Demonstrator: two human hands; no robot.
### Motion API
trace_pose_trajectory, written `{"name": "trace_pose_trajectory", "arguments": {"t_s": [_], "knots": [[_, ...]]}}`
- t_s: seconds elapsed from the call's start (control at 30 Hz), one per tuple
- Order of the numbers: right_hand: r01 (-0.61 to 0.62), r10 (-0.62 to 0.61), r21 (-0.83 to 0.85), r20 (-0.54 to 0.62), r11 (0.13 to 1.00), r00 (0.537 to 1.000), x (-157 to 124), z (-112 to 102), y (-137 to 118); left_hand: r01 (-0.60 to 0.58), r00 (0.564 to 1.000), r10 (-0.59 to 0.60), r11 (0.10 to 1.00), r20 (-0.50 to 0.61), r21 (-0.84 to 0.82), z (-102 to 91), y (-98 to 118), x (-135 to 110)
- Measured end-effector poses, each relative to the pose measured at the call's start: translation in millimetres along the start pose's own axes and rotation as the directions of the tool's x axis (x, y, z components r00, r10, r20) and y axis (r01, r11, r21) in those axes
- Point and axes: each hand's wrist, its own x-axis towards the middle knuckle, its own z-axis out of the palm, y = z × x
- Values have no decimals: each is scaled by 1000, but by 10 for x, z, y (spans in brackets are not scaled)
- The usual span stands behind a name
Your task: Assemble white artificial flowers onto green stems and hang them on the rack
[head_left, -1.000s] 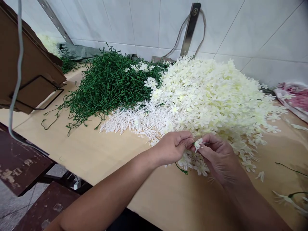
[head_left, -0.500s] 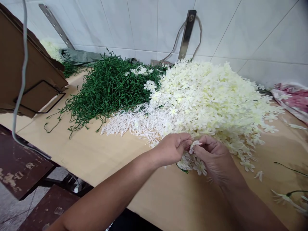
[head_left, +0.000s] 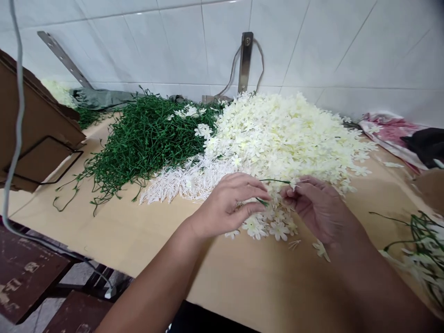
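Note:
My right hand is closed, pinching an artificial flower by its small white head. From that head a thin green stem runs left toward my left hand, whose thumb and fingers are apart. Another green stem end shows by the left fingertips; I cannot tell whether they touch it. Loose cream blossoms lie on the table below both hands. Just beyond them are a large heap of cream petals and a low pile of white stamens.
A tangled heap of green stems lies back left, beside a brown cardboard box and a hanging grey cable. Stemmed flowers rest at the right edge. Behind them is a pink and white cloth. A tiled wall borders the table.
My left hand has let go of the flower and moved left, its fingers spreading. The right hand keeps the flower, with its green stem now showing. The view has swung right, bringing more stemmed flowers in.

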Motion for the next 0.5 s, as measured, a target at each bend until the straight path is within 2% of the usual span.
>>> {"name": "trace_pose_trajectory", "arguments": {"t_s": [0.1,0.17,0.2,0.23,0.27,0.33,0.4,0.43,0.5], "knots": [[-47,49,-35,42,998,998,-101,-36,-45,65,993,-68,997,-93,-35,26,5,-15],[17,-6,-196,56,981,998,-210,-136,-76,119,973,-145,982,-181,-146,12,7,-23],[73,-55,-321,66,944,996,-278,-204,-86,132,958,-180,968,-223,-215,-3,5,-26],[140,-113,-460,87,877,990,-350,-280,-89,134,941,-212,949,-264,-284,-21,0,-28],[212,-165,-596,134,774,977,-423,-357,-81,127,924,-240,927,-299,-352,-39,-8,-29],[370,-227,-775,293,512,929,-553,-494,-30,110,899,-291,873,-326,-475,-70,-31,-31],[517,-257,-816,457,261,851,-634,-579,63,103,889,-332,815,-315,-570,-88,-54,-33],[561,-253,-811,515,166,819,-653,-599,115,105,888,-348,791,-302,-602,-93,-63,-33],[595,-213,-802,574,51,791,-655,-602,205,108,889,-358,769,-285,-630,-97,-77,-31]]}}
